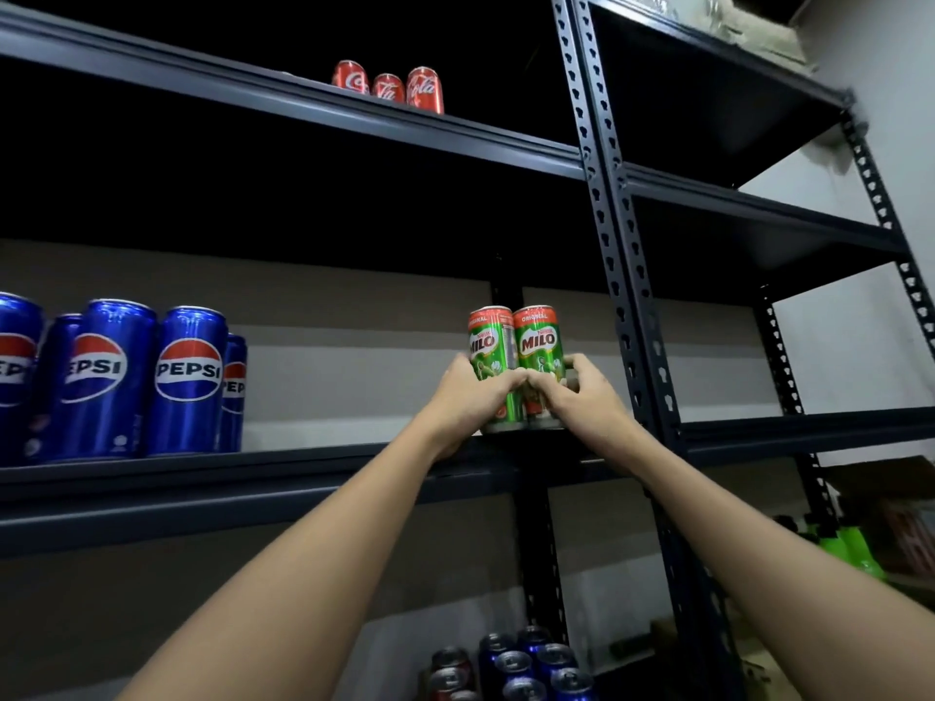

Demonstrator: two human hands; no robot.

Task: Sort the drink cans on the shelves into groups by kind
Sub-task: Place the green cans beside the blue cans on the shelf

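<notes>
Left hand [473, 392] and right hand [582, 392] are each wrapping fingers round a Milo can [491, 346], [539, 344], pressing the pair together on the middle shelf [303, 468], likely to form one group. Pepsi cans [187, 376] are standing well apart (Coca-Cola cans [389, 86] one shelf up), kinds apparently kept separate.

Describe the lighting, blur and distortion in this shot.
Head view: wide-angle bends the rack posts; the upper shelves sit in deep shadow; glare streaks the Pepsi cans; the Milo cans are sharp; the green bottles at lower right are blurred.
</notes>
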